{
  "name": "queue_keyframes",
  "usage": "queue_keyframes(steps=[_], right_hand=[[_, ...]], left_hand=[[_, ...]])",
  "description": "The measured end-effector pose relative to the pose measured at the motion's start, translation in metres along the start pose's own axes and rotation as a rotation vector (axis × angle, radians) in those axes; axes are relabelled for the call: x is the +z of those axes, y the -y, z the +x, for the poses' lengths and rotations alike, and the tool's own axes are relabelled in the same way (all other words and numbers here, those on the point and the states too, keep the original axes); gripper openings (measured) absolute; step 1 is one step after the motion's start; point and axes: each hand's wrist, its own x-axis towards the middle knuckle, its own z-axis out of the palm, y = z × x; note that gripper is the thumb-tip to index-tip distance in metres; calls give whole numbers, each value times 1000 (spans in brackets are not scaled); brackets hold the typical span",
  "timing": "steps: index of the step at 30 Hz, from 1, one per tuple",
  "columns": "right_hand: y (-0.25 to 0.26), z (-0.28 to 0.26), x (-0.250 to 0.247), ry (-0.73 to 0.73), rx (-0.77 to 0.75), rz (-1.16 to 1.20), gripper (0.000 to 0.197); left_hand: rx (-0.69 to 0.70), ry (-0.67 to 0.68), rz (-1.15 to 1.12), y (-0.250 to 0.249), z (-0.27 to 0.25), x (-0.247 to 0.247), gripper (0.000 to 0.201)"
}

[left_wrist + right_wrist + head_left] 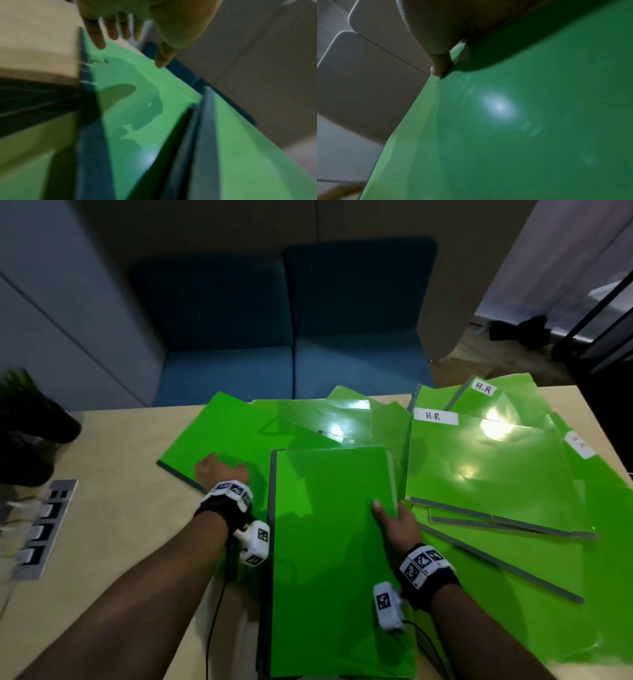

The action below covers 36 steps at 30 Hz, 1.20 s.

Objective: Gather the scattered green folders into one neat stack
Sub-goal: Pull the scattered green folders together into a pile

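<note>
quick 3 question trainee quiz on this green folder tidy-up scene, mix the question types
1. True or false: the right hand grips the right edge of the plain glossy green folder nearest the person, thumb on top.
2. Multiple choice: the left hand is over
A. the grey socket panel set in the table
B. the tilted green folder with a grey spine at the left
C. a white label
3. Fill in: the white labels on the green folders at the right read ____.

Key: 1 true; 2 B; 3 H.R
</note>
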Motion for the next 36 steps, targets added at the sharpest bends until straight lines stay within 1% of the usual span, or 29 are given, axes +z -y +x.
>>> queue_keyframes(steps=[1,2,3,4,5,6,7,8,10,11,12,14,16,18,19,21,23,25,26,28,30,31,32,35,36], right_hand=[[-5,4,1,-4,3,-1,99],[-7,7,2,-8,8,-4,95],[-4,5,4,-16,15,-14,89],[2,1,4,-19,5,-26,78],[4,0,3,-20,-3,-40,65],[6,-1,3,-10,-9,-46,53],[6,-1,2,-3,-10,-51,48],[7,-3,1,7,-10,-55,46],[7,-2,1,12,-15,-53,49],[7,-1,1,9,-18,-48,49],[7,-1,1,9,-20,-40,48],[5,2,2,13,-16,-10,46],[4,3,3,22,-10,27,38],[2,4,3,35,-11,37,30],[1,4,3,35,-12,26,32],[-2,5,3,26,-27,1,46],[1,0,3,11,-42,-14,53],[7,-4,2,0,-47,-29,53],[9,-5,1,-3,-36,-33,50],[13,-6,-1,-1,-27,-30,39],[22,-10,-5,9,-11,45,26],[23,-11,-8,1,-27,67,26],[26,-13,-13,0,-51,60,31],[40,-20,-37,-36,-173,65,42],[44,-20,-46,-53,-184,60,51]], left_hand=[[-77,82,93,17,-5,-8,70],[-97,179,128,33,-4,-8,71],[-142,268,139,50,9,-1,74],[-203,319,99,63,24,6,79],[-213,315,1,76,40,11,90],[-240,343,-87,90,60,23,102],[-292,368,-192,102,75,36,103],[-319,371,-259,102,76,38,92],[-345,324,-356,79,45,14,69],[-345,246,-330,74,40,8,65],[-355,156,-353,72,40,5,65],[-321,31,-494,72,38,-4,64],[-312,-121,-618,74,39,-16,59],[-331,-235,-708,84,39,-38,57],[-331,-290,-747,89,40,-51,57],[-333,-378,-803,105,43,-78,59],[-329,-438,-744,119,40,-104,58],[-340,-454,-638,132,32,-128,57],[-353,-441,-581,141,29,-136,56],[-364,-400,-512,157,24,-148,54],[-354,-354,-512,172,21,-151,58],[-329,-340,-510,176,16,-152,62],[-317,-329,-519,180,13,-150,63],[-243,-309,-593,181,0,-138,52],[-218,-287,-634,183,1,-132,47]])
